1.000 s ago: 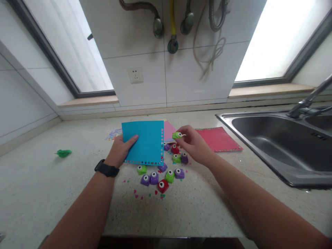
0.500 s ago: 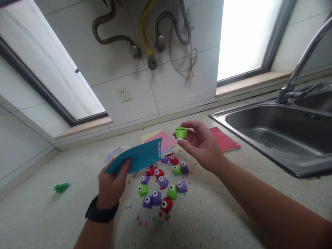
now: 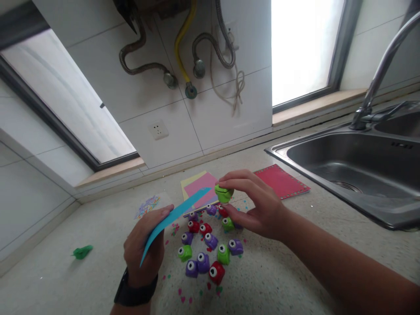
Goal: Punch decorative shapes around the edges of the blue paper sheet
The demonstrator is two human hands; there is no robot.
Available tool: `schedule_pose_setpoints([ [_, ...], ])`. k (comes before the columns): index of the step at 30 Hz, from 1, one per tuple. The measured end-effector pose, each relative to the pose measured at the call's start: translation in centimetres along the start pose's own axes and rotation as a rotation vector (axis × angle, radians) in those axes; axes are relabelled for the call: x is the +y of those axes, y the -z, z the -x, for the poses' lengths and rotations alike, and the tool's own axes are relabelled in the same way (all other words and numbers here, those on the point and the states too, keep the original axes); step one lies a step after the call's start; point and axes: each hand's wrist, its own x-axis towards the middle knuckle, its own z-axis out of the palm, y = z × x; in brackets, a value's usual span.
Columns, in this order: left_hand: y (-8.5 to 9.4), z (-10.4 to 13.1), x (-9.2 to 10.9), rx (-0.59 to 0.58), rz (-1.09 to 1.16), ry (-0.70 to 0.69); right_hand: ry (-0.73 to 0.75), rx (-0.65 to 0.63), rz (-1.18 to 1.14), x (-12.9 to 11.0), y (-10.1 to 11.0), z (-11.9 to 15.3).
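A bent blue paper (image 3: 175, 213) is pinched in my left hand (image 3: 145, 238), tilted so that it shows nearly edge-on. Between the thumb and fingers of my right hand (image 3: 259, 203) is a green craft punch (image 3: 223, 193), close to the paper's far end. Whether the paper sits inside the punch's slot I cannot tell. Below on the counter stand several purple, green and red punches (image 3: 217, 273), with small pink and green paper bits scattered around them.
Pink paper (image 3: 201, 187) and yellow sheets lie behind the punches. Red paper (image 3: 282, 181) with a punched border is near the steel sink (image 3: 331, 162). At left are a green crumpled item (image 3: 82, 252) and a bag of colourful bits (image 3: 148, 206).
My left hand has turned the blue paper from face-on to nearly edge-on. The green punch in my right hand has moved down and slightly left, close to the paper's end. The view has shifted a little.
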Motion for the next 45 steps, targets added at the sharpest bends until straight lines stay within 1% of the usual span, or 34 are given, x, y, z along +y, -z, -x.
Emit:
schedule_pose_setpoints([
  [6, 0.05, 0.05, -0.05, -0.013, 0.002, -0.027, 0.002, -0.015, -0.004, 0.03, 0.02, 0.10],
  [15, -0.09, 0.13, 0.06, -0.066, 0.026, -0.048, -0.010, -0.055, 0.003, 0.06, -0.14, 0.17],
  [21, -0.07, 0.13, -0.04, -0.027, -0.037, -0.026, -0.019, -0.050, -0.002, 0.19, -0.07, 0.20],
  [35, -0.24, 0.13, -0.08, -0.024, -0.023, -0.053, -0.027, -0.053, 0.001, 0.22, -0.12, 0.19],
  [45, -0.24, 0.14, -0.06, -0.035, -0.017, -0.049, -0.031, -0.027, 0.038, 0.23, -0.35, 0.22],
])
